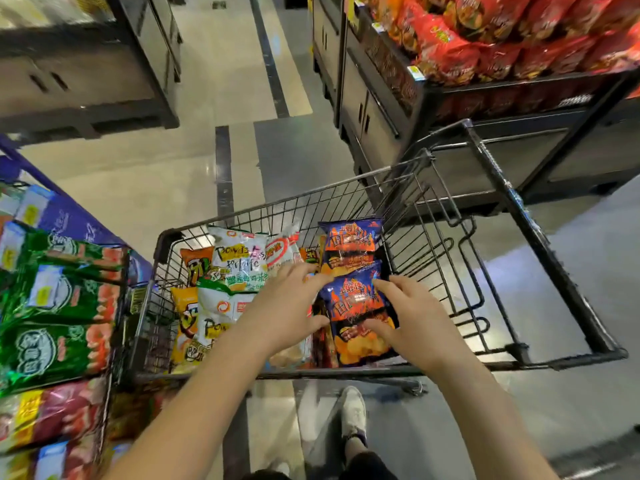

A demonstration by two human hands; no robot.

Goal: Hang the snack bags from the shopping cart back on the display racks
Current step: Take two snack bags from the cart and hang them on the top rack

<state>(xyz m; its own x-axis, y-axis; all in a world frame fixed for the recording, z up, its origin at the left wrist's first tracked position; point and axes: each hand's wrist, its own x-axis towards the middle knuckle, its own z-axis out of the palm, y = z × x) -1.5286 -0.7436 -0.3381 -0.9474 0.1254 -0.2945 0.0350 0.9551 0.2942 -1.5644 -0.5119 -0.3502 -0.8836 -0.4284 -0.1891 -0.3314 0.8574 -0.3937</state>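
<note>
While both hands closed on it, the near blue bag lay in the right part of the shopping cart, overlapping the lower edge of the far blue bag; two blue-and-orange bags showed in all. The left hand gripped the near bag's left edge, fingers over the top corner and thumb lower down. The right hand held the right edge, forefinger stretched along the upper corner and thumb on the front.

Left of them in the basket lay two white bags, two partly covered orange bags and one white-and-red bag. Just beside the cart's left side stood a display rack showing three green bags one below another, with pink-red packs under them. A dark bin beyond the cart was heaped with red bags, too many to count. Under everything ran a glossy floor of beige and grey tiles with dark strips, where one white shoe stood.
</note>
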